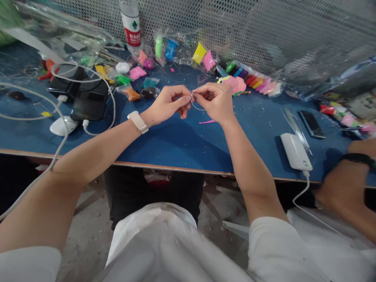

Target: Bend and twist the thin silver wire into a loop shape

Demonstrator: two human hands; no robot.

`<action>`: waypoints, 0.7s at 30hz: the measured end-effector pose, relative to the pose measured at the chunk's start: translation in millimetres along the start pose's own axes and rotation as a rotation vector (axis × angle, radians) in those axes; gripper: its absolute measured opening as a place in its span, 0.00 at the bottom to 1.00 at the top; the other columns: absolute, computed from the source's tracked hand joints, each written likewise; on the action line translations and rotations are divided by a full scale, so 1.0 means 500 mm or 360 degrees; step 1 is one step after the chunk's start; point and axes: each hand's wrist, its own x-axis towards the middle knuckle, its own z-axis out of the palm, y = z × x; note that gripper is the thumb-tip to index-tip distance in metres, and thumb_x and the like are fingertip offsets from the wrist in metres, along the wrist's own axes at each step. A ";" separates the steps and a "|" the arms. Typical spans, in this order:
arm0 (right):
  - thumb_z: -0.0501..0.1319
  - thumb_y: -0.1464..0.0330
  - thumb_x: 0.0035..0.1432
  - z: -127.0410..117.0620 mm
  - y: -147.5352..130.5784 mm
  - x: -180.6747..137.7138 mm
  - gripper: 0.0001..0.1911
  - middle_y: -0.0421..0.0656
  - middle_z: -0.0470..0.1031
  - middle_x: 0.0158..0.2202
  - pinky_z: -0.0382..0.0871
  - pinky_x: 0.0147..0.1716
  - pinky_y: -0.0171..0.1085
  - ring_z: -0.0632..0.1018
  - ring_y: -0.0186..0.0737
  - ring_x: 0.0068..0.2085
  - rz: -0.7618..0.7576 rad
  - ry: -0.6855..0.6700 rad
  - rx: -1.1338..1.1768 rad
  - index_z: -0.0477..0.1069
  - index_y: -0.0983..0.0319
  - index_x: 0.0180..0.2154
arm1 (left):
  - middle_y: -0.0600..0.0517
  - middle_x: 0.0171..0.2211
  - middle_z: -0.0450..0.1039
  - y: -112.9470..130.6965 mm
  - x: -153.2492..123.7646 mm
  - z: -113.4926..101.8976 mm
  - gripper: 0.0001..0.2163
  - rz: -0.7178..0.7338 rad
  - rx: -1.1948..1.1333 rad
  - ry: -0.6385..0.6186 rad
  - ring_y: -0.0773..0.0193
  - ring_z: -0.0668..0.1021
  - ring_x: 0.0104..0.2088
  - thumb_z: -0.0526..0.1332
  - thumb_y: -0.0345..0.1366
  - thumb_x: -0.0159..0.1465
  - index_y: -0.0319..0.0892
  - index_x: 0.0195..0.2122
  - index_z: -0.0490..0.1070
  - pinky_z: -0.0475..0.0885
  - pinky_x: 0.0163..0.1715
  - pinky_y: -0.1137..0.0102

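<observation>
A blue table (pixel 176 154) spans the scene, its near edge running in front of the seated person and its far side meeting a perforated metal screen (pixel 235 23). At the right, another person's arm (pixel 349 176) rests close to the near edge. Over the table's middle, the left hand (pixel 169 103) and right hand (pixel 217 102) meet fingertip to fingertip, each in a narrow pinch; open blue surface stretches from them to the near edge, and more lies right of the forearm, up to a white power bank (pixel 295 152). On the far side, room tightens: a bottle (pixel 132 29) stands against the screen, bagged clay packets (pixel 138 73) line the back, and a pink clay figure (pixel 237 85) sits just beyond the right hand. A slim pink tool (pixel 207 122) lies near the hands, below a thin pale cord (pixel 199 109) looping from their pinched fingertips.
</observation>
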 end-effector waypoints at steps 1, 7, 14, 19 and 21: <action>0.77 0.54 0.63 0.000 0.001 0.000 0.11 0.42 0.85 0.34 0.87 0.40 0.49 0.81 0.42 0.32 0.0004 -0.0004 -0.0005 0.85 0.53 0.37 | 0.51 0.32 0.80 -0.001 0.000 0.000 0.23 -0.0005 0.0015 0.0004 0.70 0.82 0.24 0.70 0.59 0.72 0.41 0.40 0.75 0.79 0.26 0.75; 0.78 0.53 0.60 0.000 0.006 0.000 0.13 0.42 0.85 0.33 0.86 0.37 0.48 0.81 0.42 0.31 0.0008 -0.0018 0.0031 0.84 0.53 0.35 | 0.52 0.31 0.80 -0.002 0.001 0.009 0.19 -0.0036 0.0035 0.0087 0.70 0.83 0.26 0.68 0.53 0.75 0.41 0.40 0.74 0.81 0.30 0.74; 0.76 0.53 0.63 0.006 0.004 -0.006 0.13 0.40 0.81 0.31 0.84 0.36 0.45 0.80 0.40 0.31 0.0026 0.0071 0.0026 0.83 0.54 0.36 | 0.51 0.37 0.83 0.005 0.002 0.033 0.14 -0.0299 -0.0311 0.0112 0.66 0.88 0.37 0.60 0.46 0.79 0.42 0.40 0.71 0.87 0.44 0.66; 0.75 0.48 0.63 0.007 0.021 -0.001 0.17 0.40 0.81 0.31 0.84 0.36 0.44 0.81 0.40 0.33 0.0032 0.0095 0.0019 0.82 0.54 0.37 | 0.51 0.38 0.83 -0.010 0.001 0.029 0.16 -0.0239 -0.0308 0.0075 0.66 0.88 0.39 0.63 0.50 0.78 0.44 0.40 0.70 0.86 0.46 0.67; 0.74 0.44 0.63 -0.002 0.031 0.006 0.21 0.40 0.80 0.31 0.84 0.35 0.43 0.81 0.40 0.33 0.0066 0.0034 0.0086 0.81 0.53 0.40 | 0.52 0.35 0.82 -0.018 0.002 0.022 0.18 -0.0178 -0.0215 0.0053 0.67 0.87 0.37 0.64 0.54 0.78 0.44 0.41 0.72 0.85 0.45 0.69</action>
